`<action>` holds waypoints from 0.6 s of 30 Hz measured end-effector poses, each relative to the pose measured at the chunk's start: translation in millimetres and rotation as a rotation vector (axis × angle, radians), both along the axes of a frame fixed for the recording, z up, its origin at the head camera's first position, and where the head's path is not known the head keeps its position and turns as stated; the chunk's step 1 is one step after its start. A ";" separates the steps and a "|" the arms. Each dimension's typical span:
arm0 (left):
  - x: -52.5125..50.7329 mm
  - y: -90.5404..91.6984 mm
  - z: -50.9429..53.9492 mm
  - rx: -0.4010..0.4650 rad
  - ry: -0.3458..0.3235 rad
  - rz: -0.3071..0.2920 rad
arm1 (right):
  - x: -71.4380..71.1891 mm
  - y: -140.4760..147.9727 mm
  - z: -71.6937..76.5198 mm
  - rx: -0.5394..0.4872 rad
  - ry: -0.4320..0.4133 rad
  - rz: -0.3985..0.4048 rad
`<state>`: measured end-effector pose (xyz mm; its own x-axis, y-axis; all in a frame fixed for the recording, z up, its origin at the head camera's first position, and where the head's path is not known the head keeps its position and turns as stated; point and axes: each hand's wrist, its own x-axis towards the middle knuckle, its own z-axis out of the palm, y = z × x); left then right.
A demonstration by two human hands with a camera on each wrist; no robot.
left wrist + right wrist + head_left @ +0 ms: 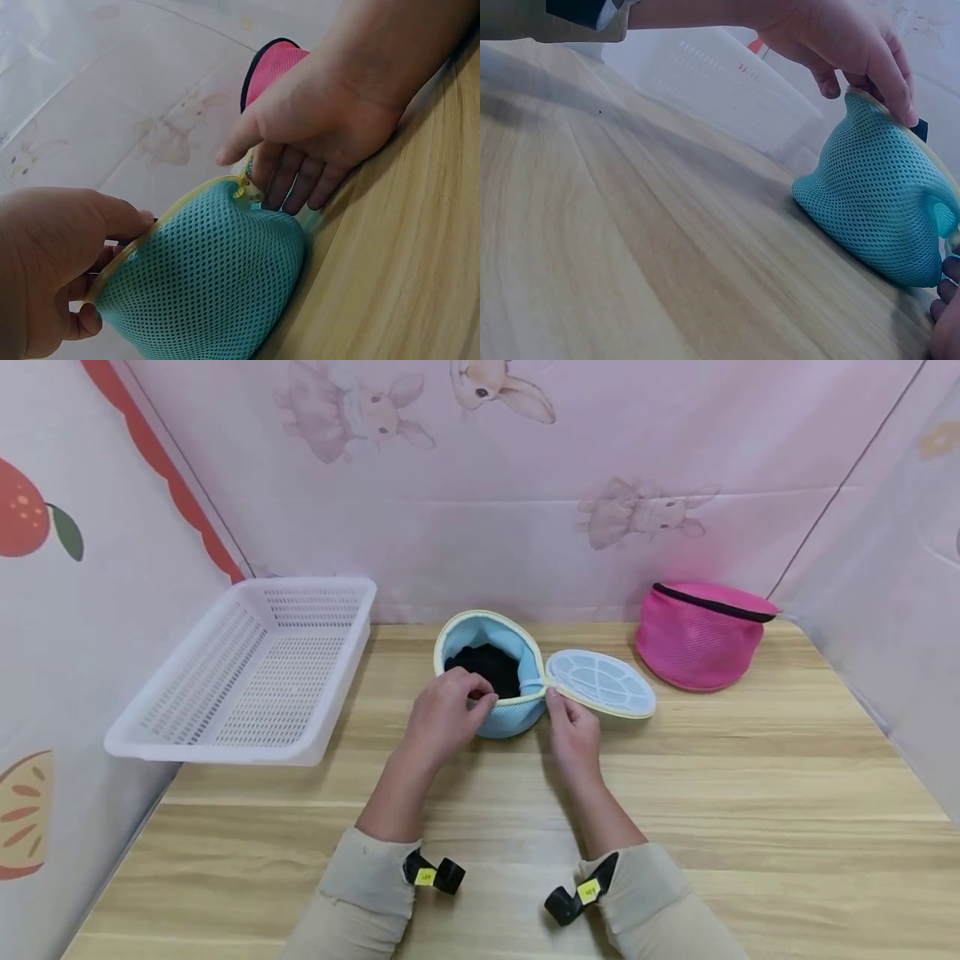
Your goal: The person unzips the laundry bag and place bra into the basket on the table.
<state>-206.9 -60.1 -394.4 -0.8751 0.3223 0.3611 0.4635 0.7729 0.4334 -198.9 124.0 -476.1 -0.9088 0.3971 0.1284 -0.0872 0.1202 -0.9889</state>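
Observation:
A light blue mesh laundry bag (512, 722) with yellow piping stands unzipped on the table, a black cloth (489, 667) inside it. Its round ribbed lid (598, 680) is folded out to the right. My left hand (448, 706) pinches the near rim, thumb outside, as the left wrist view also shows. At the corner where lid and body join, my right hand (576, 735) holds the yellow edge between thumb and fingers. In the right wrist view the right hand (948, 315) is mostly cut off by the frame's edge.
To the left lies a white perforated plastic basket (318, 727). A pink mesh bag (697, 639) with a black zipper band sits at the back right. Behind the wooden table (480, 827) hangs a pink curtain (480, 543) with rabbit prints.

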 end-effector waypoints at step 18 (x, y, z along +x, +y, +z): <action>-7.5 -2.5 23.1 -0.060 0.220 -0.105 | 0.0 -1.0 2.4 -0.135 0.069 0.159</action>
